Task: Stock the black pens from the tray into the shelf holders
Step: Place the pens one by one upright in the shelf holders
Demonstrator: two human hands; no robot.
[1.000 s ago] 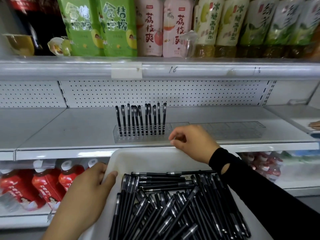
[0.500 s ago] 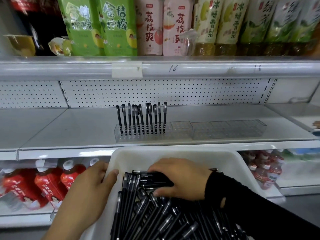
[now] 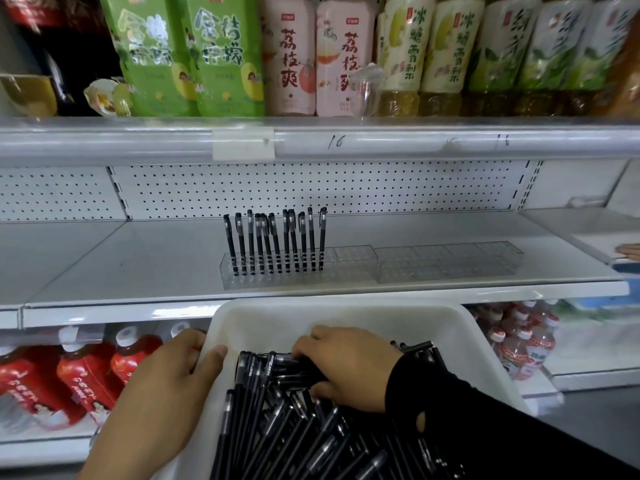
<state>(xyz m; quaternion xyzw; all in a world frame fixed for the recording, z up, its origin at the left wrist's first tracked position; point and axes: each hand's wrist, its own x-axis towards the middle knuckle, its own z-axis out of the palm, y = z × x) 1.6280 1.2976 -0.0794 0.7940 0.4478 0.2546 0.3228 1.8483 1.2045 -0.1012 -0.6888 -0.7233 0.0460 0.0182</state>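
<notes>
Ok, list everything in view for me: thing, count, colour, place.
left holder: one, clear, on middle shelf, partly filled.
right holder: one, clear, beside it, empty.
standing pens: about a dozen, black, upright in left holder.
tray: one, white, in front of the shelf edge.
loose pens: many, black, piled in tray.
tall bottles: a row, green, pink and pale labels, on top shelf.
red bottles: several, below left.
left grip: one bare hand, holds tray's left rim.
right grip: one bare hand, black sleeve, curled round loose pens.

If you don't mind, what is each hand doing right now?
Left hand: grips the left rim of the white tray.
Right hand: fingers curled round black pens in the tray.
</notes>
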